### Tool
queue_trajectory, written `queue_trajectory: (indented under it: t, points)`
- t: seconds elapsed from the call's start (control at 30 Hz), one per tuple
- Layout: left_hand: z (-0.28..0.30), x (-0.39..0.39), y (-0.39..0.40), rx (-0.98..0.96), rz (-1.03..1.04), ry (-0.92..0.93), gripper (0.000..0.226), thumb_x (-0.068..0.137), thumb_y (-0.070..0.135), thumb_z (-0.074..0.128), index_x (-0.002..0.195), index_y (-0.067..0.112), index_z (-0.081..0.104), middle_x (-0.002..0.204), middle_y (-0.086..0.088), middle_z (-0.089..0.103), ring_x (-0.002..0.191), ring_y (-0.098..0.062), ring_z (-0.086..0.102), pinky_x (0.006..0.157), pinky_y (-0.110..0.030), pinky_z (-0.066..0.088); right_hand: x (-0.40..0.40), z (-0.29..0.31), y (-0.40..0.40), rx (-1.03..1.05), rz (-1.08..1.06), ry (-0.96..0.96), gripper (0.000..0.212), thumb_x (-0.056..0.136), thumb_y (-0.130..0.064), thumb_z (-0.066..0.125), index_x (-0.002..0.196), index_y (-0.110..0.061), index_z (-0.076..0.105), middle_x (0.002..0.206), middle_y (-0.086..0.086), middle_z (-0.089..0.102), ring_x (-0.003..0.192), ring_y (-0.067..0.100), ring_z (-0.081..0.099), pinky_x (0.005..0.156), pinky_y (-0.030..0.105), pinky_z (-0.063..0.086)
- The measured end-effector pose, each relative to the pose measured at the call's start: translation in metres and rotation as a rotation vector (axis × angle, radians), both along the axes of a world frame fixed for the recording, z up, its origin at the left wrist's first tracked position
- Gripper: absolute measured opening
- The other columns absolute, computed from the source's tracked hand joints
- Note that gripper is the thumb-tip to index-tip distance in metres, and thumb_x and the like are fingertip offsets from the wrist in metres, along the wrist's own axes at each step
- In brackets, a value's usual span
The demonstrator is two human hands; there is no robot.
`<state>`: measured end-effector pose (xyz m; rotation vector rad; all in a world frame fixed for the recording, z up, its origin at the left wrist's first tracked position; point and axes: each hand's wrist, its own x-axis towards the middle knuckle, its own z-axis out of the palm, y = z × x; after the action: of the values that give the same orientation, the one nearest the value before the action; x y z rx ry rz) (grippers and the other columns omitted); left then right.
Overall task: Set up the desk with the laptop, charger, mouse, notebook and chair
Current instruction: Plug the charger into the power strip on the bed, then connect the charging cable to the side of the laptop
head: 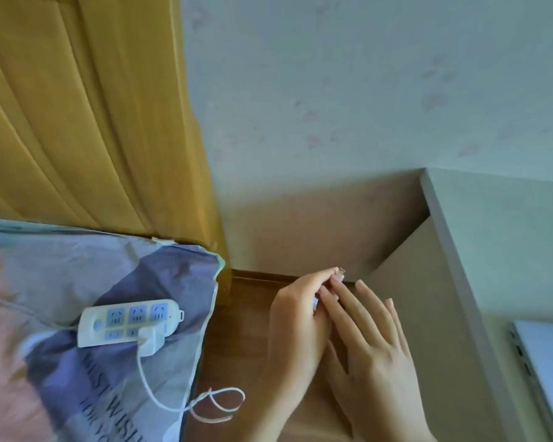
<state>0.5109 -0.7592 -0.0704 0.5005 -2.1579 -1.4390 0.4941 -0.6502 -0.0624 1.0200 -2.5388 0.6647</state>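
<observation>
A white power strip [122,320] lies on the bed, with the white charger brick [152,340] plugged into it. The charger's white cable [160,398] runs down off the bed edge and loops above the floor. My left hand [297,327] and my right hand [369,342] meet over the wooden floor between bed and desk, both pinching the small cable plug end [339,275] at their fingertips. The silver laptop [548,371] lies closed on the white desk [492,234] at the far right.
A bed with a blue and pink patterned cover [77,282] fills the lower left. A yellow curtain [87,116] hangs behind it. The desk's side panel [428,298] stands right of my hands, and a pale wall [332,90] lies ahead.
</observation>
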Motion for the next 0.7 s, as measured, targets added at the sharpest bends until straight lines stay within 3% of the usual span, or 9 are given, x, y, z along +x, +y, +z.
queue_trajectory:
  t: [0.07,0.13,0.27,0.37,0.47,0.57,0.7]
  points:
    - [0.014,-0.014,0.029,-0.332,-0.035,0.001,0.025,0.092,0.028,0.051,0.108,0.027,0.070,0.101,0.015,0.073,0.094,0.002,0.065,0.095,-0.024,0.045,-0.013,0.017,0.039,0.074,-0.041,0.016,0.050,0.079,-0.028,0.055,0.130,-0.025,0.055,0.141,-0.006,0.048,0.135,0.018,0.035,0.110,0.048,0.025]
    - [0.024,-0.026,0.063,-0.458,-0.060,-0.003,0.024,0.091,0.031,0.049,0.105,0.030,0.069,0.093,0.017,0.073,0.089,0.003,0.065,0.097,-0.029,0.040,-0.025,0.026,0.081,0.140,-0.069,0.018,0.052,0.079,-0.027,0.052,0.131,-0.024,0.054,0.143,-0.007,0.046,0.137,0.018,0.033,0.111,0.049,0.023]
    - [0.023,-0.048,0.127,-0.566,-0.117,0.027,0.014,0.086,0.019,0.064,0.098,0.026,0.071,0.084,0.012,0.073,0.078,-0.005,0.067,0.096,-0.039,0.044,-0.047,0.027,0.161,0.273,-0.100,-0.005,0.059,0.077,-0.027,0.049,0.137,-0.026,0.046,0.146,-0.006,0.042,0.137,0.021,0.032,0.109,0.050,0.023]
    - [0.018,-0.063,0.166,-0.598,-0.147,0.037,0.007,0.086,0.020,0.068,0.090,0.024,0.072,0.076,0.011,0.071,0.070,-0.007,0.065,0.098,-0.036,0.039,-0.064,0.025,0.216,0.322,-0.115,-0.036,0.058,0.081,-0.033,0.049,0.138,-0.027,0.043,0.147,-0.004,0.041,0.137,0.020,0.031,0.110,0.050,0.022]
    - [0.011,-0.073,0.189,-0.542,-0.169,-0.018,0.015,0.077,0.012,0.080,0.086,0.023,0.075,0.075,0.011,0.072,0.069,-0.008,0.066,0.095,-0.035,0.044,-0.089,0.024,0.257,0.346,-0.126,-0.054,0.059,0.084,-0.046,0.044,0.140,-0.026,0.041,0.149,-0.002,0.038,0.139,0.021,0.029,0.110,0.055,0.021]
    - [0.001,-0.082,0.200,-0.541,-0.166,-0.084,0.018,0.074,0.010,0.082,0.085,0.023,0.077,0.070,0.010,0.071,0.065,-0.010,0.064,0.091,-0.037,0.047,-0.113,0.015,0.279,0.410,-0.079,-0.043,0.063,0.082,-0.056,0.043,0.140,-0.032,0.039,0.151,-0.003,0.033,0.142,0.025,0.025,0.110,0.064,0.014]
    - [-0.015,-0.088,0.209,-0.597,-0.173,-0.126,0.016,0.079,0.010,0.076,0.088,0.024,0.078,0.071,0.008,0.070,0.067,-0.014,0.063,0.093,-0.035,0.042,-0.132,0.001,0.282,0.415,-0.056,-0.090,0.062,0.080,-0.065,0.041,0.135,-0.035,0.046,0.145,-0.004,0.045,0.139,0.025,0.032,0.106,0.068,0.010]
